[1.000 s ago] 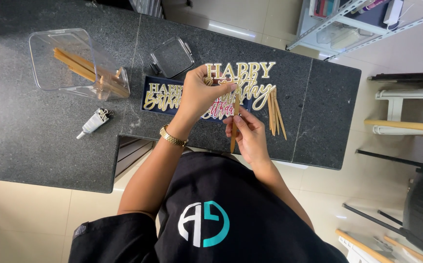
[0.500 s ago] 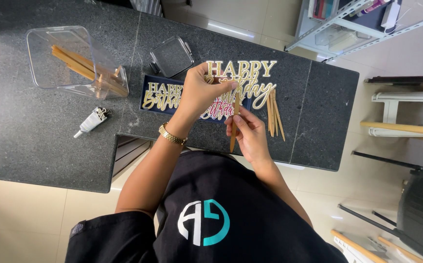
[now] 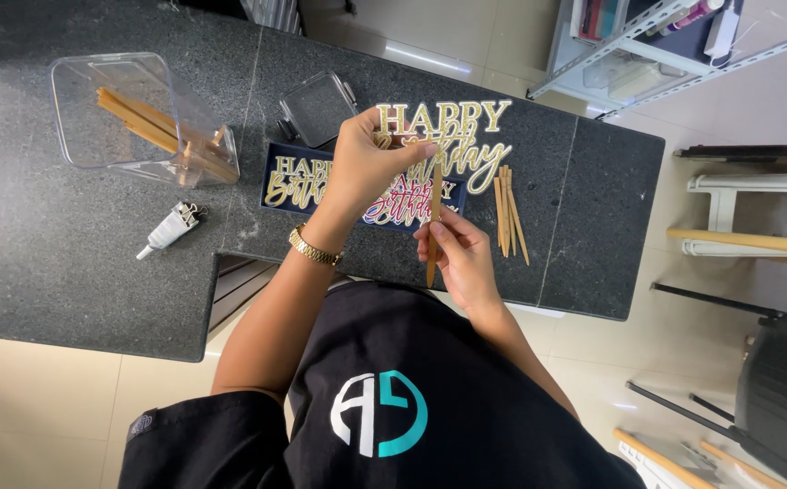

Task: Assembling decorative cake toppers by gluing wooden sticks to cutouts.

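We see the left hand [image 3: 366, 167] pinching a pink cake topper [image 3: 404, 201] over the dark granite counter [image 3: 67, 263], the right hand [image 3: 461, 258] holding a wooden stick [image 3: 434, 226] upright against it. Loose sticks [image 3: 509, 213] lie just right; gold topper [image 3: 466, 136] behind, clear container of sticks [image 3: 140, 118] far left, glue tube [image 3: 169, 228] near it.

On my dark speckled surface [image 3: 67, 272] a clear plastic box [image 3: 131, 113] lies tipped on its side, far to my left. It has wooden sticks [image 3: 153, 127] in it. Near it lies a small white tube [image 3: 169, 230] with a metal clip on its end. A small clear square lid [image 3: 318, 109] sits further along. Next to it is a dark blue sign with gold letters [image 3: 289, 179]. A few loose wooden sticks [image 3: 508, 210] lie side by side on my right. Past the surface stands a metal shelf [image 3: 647, 41]. A white rack with wooden bars [image 3: 755, 237] stands on the pale floor [image 3: 31, 407].
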